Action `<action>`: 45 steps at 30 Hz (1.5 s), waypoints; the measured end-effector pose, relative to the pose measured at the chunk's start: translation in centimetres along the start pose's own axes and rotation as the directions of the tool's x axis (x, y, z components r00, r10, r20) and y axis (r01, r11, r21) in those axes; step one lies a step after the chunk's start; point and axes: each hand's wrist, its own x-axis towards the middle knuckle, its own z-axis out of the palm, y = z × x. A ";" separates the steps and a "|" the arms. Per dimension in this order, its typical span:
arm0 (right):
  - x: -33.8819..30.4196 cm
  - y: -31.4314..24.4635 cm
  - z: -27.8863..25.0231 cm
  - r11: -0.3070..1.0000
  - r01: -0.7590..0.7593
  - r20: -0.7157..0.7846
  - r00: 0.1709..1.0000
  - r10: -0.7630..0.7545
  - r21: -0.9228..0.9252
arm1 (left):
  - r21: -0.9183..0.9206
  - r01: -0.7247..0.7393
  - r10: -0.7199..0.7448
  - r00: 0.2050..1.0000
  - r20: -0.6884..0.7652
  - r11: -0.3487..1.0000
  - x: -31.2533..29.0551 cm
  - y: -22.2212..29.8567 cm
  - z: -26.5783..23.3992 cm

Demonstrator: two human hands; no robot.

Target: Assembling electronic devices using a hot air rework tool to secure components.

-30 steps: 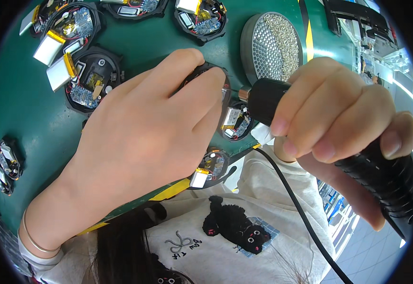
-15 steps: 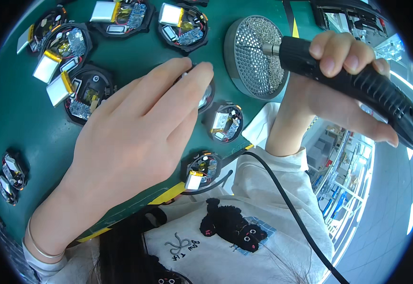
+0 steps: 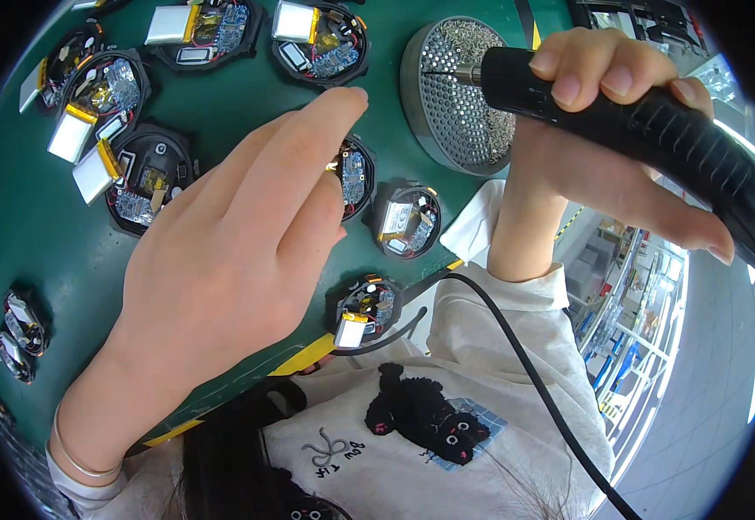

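My right hand [image 3: 611, 113] is closed round a black electric screwdriver [image 3: 585, 100]. Its metal chuck and thin bit lie over a round grey screw tray [image 3: 414, 121], which has a perforated plate and many small screws. My left hand [image 3: 239, 225] curls over a round electronic unit [image 3: 357, 178], forefinger along its far side and thumb at its near side. A blue circuit board shows at the unit's right; the fingers hide the rest. Just right of it lies a smaller-looking round unit [image 3: 408, 221] with a silver battery.
Several open round housings with circuit boards and batteries, such as one unit [image 3: 321, 43], lie across the green table [image 3: 57, 251]. Another unit [image 3: 365, 310] sits by the yellow-striped edge. A white cloth [image 3: 474, 221] lies below the tray. A black cable [image 3: 516, 355] crosses my front.
My left hand has shifted slightly left, its fingers have parted, and more of the unit's circuit board shows. The screwdriver appears slightly up and left, its bit still over the tray.
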 end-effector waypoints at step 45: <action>0.3 -1.6 4.3 0.975 -0.013 0.170 0.985 -0.026 0.221 | -0.042 0.044 -0.046 0.998 -0.046 0.998 1.1 2.0 0.9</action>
